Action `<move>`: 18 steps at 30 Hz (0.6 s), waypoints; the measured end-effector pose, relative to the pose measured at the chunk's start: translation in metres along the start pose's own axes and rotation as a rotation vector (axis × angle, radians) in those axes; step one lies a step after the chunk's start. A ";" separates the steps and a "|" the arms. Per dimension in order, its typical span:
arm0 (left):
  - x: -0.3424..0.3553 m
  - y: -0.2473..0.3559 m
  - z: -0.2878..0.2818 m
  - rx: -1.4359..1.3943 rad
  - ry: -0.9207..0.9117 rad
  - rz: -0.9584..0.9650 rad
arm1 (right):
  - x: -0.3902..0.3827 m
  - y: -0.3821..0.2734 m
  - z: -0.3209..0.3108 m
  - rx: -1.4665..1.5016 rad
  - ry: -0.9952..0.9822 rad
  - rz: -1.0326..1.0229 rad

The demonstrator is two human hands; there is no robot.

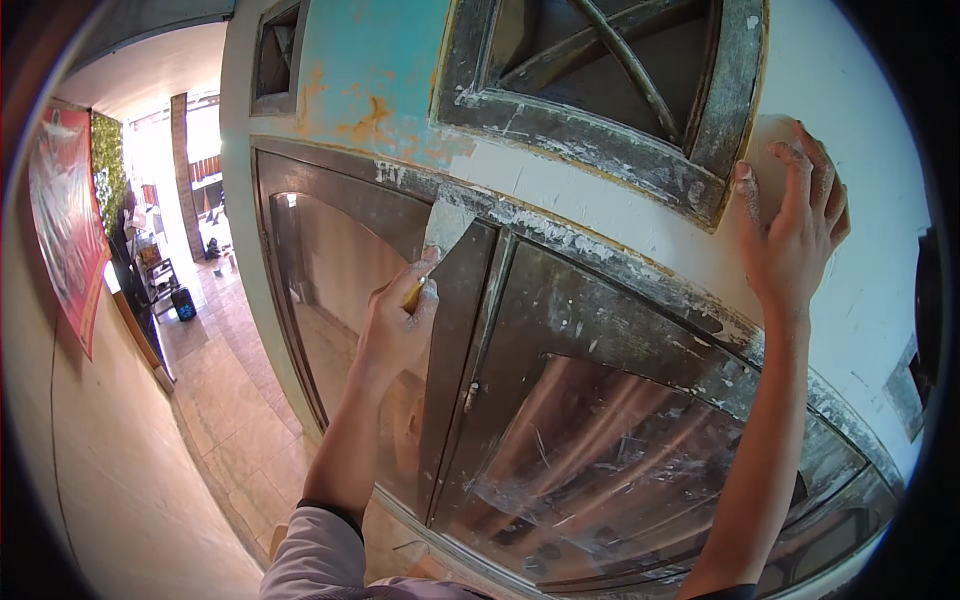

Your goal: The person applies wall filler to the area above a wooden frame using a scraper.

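Note:
My left hand [400, 305] grips a putty knife by its handle, of which a bit of yellow shows. The wide, pale-smeared blade of the putty knife [447, 228] points up against the top rail of a dark wooden window frame [560, 235], just below a white-coated strip of wall [570, 190]. My right hand [795, 215] lies on the white wall with its fingers spread, beside the lower right corner of a vent frame [600, 125]. White residue dusts its fingers. Both dark frames are spattered with white.
Turquoise wall with orange-brown patches [375, 75] borders the white strip on the left. Below are glass panes [600, 450] with a curtain behind. At far left, a red banner [70, 220] hangs over a tiled walkway [235, 430] leading to a bright opening.

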State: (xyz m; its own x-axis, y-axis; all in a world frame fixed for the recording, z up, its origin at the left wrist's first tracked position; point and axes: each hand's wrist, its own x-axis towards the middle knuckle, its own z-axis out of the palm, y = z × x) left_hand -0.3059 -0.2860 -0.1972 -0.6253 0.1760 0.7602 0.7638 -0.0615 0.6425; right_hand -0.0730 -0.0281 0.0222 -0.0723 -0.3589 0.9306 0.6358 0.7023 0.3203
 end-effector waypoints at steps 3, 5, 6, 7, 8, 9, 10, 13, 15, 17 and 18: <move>0.002 0.005 -0.003 0.013 -0.038 -0.028 | 0.001 0.001 -0.003 -0.014 -0.008 0.003; 0.003 0.004 -0.006 0.037 -0.070 -0.074 | 0.001 -0.001 -0.002 -0.010 -0.013 0.011; 0.005 -0.001 -0.005 0.030 -0.054 -0.019 | 0.001 -0.002 0.000 -0.013 -0.005 0.007; 0.007 -0.005 -0.005 0.022 -0.038 0.037 | 0.001 -0.002 0.000 -0.015 0.003 0.002; 0.011 -0.008 -0.006 0.023 -0.039 0.036 | 0.002 -0.003 0.000 -0.015 0.002 0.003; 0.017 -0.009 -0.007 -0.002 -0.028 0.069 | 0.003 -0.003 0.000 -0.029 0.001 0.011; 0.019 -0.010 -0.007 -0.028 -0.016 0.102 | 0.003 -0.003 -0.001 -0.044 0.000 0.017; 0.015 -0.007 -0.009 -0.012 -0.010 0.160 | 0.002 -0.002 0.000 -0.035 0.011 0.001; 0.010 -0.002 -0.011 0.011 -0.034 0.092 | 0.001 -0.003 0.001 -0.032 0.010 0.003; 0.009 0.001 -0.011 0.028 -0.059 0.024 | 0.001 -0.002 -0.001 -0.033 0.010 0.000; 0.009 0.001 -0.010 0.047 -0.066 0.009 | 0.000 -0.002 -0.001 -0.037 0.006 -0.001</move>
State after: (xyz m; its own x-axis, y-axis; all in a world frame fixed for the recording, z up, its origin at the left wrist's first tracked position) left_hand -0.3122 -0.2945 -0.1887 -0.6081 0.2398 0.7568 0.7768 -0.0170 0.6295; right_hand -0.0732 -0.0302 0.0219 -0.0682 -0.3633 0.9292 0.6638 0.6787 0.3141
